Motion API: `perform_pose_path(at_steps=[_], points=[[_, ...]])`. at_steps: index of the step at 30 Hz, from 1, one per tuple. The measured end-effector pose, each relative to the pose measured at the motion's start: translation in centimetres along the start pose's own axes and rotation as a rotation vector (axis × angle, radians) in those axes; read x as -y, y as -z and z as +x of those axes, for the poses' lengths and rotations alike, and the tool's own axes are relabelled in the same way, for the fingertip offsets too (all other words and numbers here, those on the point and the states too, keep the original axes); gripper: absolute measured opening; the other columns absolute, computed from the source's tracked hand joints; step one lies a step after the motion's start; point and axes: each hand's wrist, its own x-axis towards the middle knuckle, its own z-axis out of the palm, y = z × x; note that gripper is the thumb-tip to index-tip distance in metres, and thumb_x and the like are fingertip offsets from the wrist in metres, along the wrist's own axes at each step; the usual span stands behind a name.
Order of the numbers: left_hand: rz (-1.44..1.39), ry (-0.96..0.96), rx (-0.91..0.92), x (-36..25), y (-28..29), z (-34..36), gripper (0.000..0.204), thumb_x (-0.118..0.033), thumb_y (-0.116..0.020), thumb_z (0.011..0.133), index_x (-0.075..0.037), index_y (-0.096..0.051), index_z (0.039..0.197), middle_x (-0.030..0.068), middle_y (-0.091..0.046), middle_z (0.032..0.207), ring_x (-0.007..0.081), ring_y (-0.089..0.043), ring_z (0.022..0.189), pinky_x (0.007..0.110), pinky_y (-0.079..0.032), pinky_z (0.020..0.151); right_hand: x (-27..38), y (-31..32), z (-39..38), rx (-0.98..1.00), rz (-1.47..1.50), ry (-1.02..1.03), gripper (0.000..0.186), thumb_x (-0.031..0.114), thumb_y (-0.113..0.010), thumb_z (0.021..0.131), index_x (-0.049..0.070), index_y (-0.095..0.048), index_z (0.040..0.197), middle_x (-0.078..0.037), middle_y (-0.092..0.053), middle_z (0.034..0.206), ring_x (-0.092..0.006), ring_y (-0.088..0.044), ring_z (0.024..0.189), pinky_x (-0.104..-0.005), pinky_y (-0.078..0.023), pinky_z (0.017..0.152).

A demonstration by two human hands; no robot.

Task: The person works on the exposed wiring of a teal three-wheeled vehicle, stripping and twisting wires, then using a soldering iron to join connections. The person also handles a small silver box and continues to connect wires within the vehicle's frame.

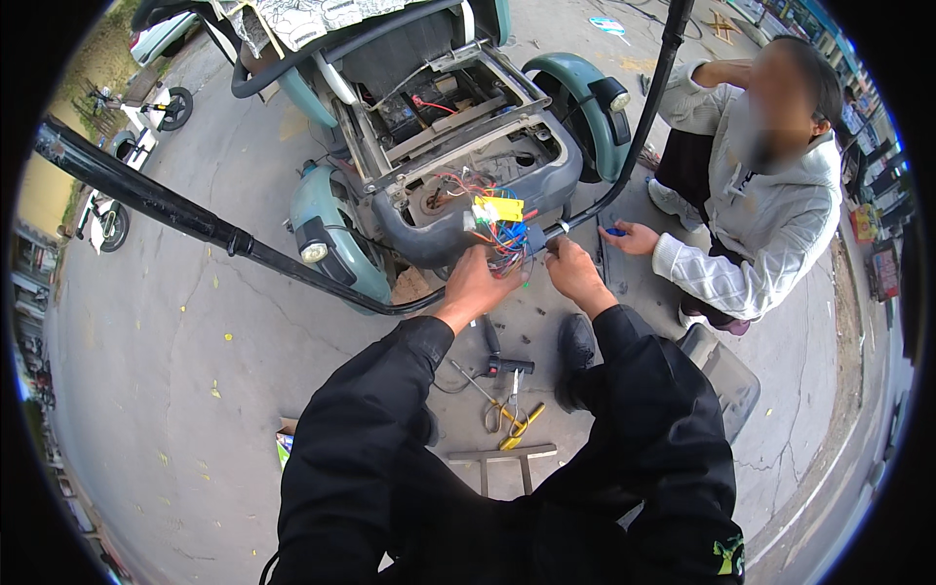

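Note:
My left hand (pixel 480 285) grips the lower part of a tangled bundle of coloured wires (pixel 510 236) with yellow, white and blue connectors. My right hand (pixel 575 268) is closed just right of the bundle, below a curved black tube (pixel 614 195); what its fingers hold is too small to tell. Behind the bundle is the open, dusty grey front body (pixel 419 229) of a teal vehicle, with wires inside, between two teal fenders with lamps (pixel 333 249). Pliers, scissors (pixel 517 380), a screwdriver and a black handlebar grip part lie on the ground below my hands.
A co-worker in a light jacket (pixel 741 214) crouches at the right, a hand holding a small blue item (pixel 616 232). A long black tube (pixel 166 205) crosses on the left. A grey panel (pixel 731 380) and a metal stand (pixel 502 452) are near my legs. White two-wheelers (pixel 136 136) stand further left.

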Motion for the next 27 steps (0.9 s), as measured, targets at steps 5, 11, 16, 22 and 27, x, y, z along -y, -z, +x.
perform_pose_path(at_steps=[5, 11, 16, 22, 27], points=[[-0.517, 0.108, 0.244, 0.4, -0.2, 1.1, 0.031, -0.022, -0.062, 0.1, 0.006, -0.074, 0.106, 0.0156, -0.078, 0.101, 0.0241, -0.076, 0.094, 0.037, -0.055, 0.091, -0.4, 0.3, 0.0, 0.303, 0.607, -0.294, 0.033, 0.016, -0.062, 0.103, -0.001, -0.068, 0.13, -0.008, -0.075, 0.118, -0.0212, -0.069, 0.114, -0.0362, -0.052, 0.094], [-0.989, 0.396, 0.422, 0.7, 1.6, 1.1, 0.028, -0.016, -0.048, 0.109, -0.001, -0.07, 0.118, 0.0067, -0.075, 0.109, 0.0154, -0.07, 0.096, 0.034, -0.055, 0.086, 1.2, 0.1, -1.1, 0.536, 0.727, -0.297, 0.034, 0.019, -0.06, 0.105, 0.003, -0.064, 0.135, -0.007, -0.073, 0.124, -0.0186, -0.067, 0.118, -0.036, -0.05, 0.098], [-1.165, 0.5, 0.486, -0.8, 2.9, 0.6, 0.034, -0.022, -0.049, 0.109, -0.002, -0.066, 0.131, 0.0122, -0.075, 0.123, 0.0243, -0.073, 0.114, 0.049, -0.06, 0.102, 1.3, 1.9, -1.4, 0.588, 0.863, -0.413, 0.039, 0.025, -0.059, 0.106, 0.004, -0.066, 0.138, -0.007, -0.073, 0.121, -0.0193, -0.068, 0.112, -0.0387, -0.052, 0.095], [-1.183, 0.503, 0.515, -1.4, 2.9, 0.4, 0.035, -0.023, -0.05, 0.107, -0.003, -0.069, 0.131, 0.012, -0.074, 0.125, 0.0232, -0.071, 0.114, 0.046, -0.057, 0.1, 3.4, 3.6, -2.6, 0.341, 0.393, -0.13, 0.041, 0.028, -0.066, 0.102, -0.002, -0.07, 0.13, -0.019, -0.076, 0.118, -0.0268, -0.073, 0.107, -0.0399, -0.055, 0.092], [-1.189, 0.472, 0.484, -0.9, 2.1, 0.0, 0.031, -0.016, -0.052, 0.106, -0.006, -0.067, 0.131, 0.0107, -0.07, 0.129, 0.0235, -0.068, 0.118, 0.047, -0.057, 0.1, 4.8, 4.4, -3.5, 0.357, 0.376, -0.084, 0.032, 0.027, -0.072, 0.096, -0.002, -0.078, 0.109, -0.023, -0.078, 0.094, -0.0401, -0.076, 0.095, -0.0449, -0.059, 0.087]])
